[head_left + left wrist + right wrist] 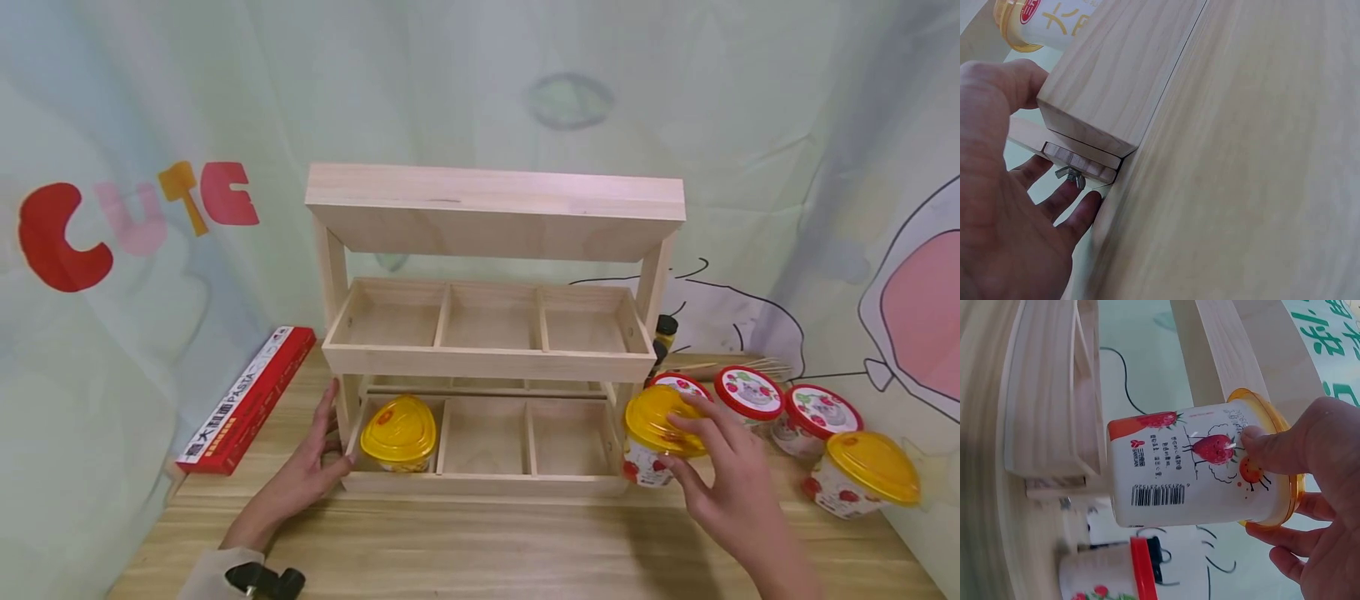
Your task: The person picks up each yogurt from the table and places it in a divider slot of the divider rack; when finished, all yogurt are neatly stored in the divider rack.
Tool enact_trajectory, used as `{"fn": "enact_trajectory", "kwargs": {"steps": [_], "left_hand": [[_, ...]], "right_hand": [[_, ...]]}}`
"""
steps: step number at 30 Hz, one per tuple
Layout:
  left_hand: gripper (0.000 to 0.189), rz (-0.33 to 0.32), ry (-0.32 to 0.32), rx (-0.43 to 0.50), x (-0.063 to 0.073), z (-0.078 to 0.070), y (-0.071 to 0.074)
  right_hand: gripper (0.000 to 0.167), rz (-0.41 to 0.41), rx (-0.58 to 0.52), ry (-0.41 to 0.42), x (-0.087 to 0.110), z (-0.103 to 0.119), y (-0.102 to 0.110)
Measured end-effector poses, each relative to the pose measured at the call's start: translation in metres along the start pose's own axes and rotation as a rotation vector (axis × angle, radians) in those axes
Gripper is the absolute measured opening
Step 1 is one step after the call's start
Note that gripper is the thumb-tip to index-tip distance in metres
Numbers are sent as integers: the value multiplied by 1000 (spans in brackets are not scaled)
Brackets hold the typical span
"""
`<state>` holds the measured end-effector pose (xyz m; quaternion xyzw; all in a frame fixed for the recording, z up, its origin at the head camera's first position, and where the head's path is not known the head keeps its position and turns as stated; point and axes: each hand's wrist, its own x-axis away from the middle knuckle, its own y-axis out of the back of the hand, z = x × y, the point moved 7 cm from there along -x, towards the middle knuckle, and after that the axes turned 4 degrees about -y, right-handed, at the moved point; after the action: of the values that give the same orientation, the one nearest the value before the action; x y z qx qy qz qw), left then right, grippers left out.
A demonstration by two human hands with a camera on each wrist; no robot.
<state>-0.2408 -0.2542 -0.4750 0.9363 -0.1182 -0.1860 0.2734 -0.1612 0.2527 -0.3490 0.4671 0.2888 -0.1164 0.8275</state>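
Right hand pinching yellow-lidded cup, lid up, base down, long axis near vertical, beside wooden rack, left hand gripping rack's lower left corner.

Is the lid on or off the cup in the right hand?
On: the yellow lid covers the top of the cup.

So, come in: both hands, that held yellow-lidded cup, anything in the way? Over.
Right hand holding yellow-lidded cup beside wooden stand. Left hand at stand's lower left corner. Possibly in the way: lower tray's right end wall.
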Motion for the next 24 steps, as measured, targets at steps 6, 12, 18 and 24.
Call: {"fn": "enact_trajectory", "kwargs": {"steps": [6, 12, 18, 24], "left_hand": [[119, -2, 5, -7, 0, 2, 0], [118, 3, 14, -20, -1, 5, 0], [118, 6, 21, -35, -1, 6, 1], [118, 7, 21, -26, 0, 3, 0]], "right_hand": [[55, 23, -20, 29, -3, 12, -18], [54, 40, -38, 68, -7, 21, -36], [53, 49, -51, 83, -11, 32, -52], [53, 56, -64, 128, -15, 44, -65]]}}
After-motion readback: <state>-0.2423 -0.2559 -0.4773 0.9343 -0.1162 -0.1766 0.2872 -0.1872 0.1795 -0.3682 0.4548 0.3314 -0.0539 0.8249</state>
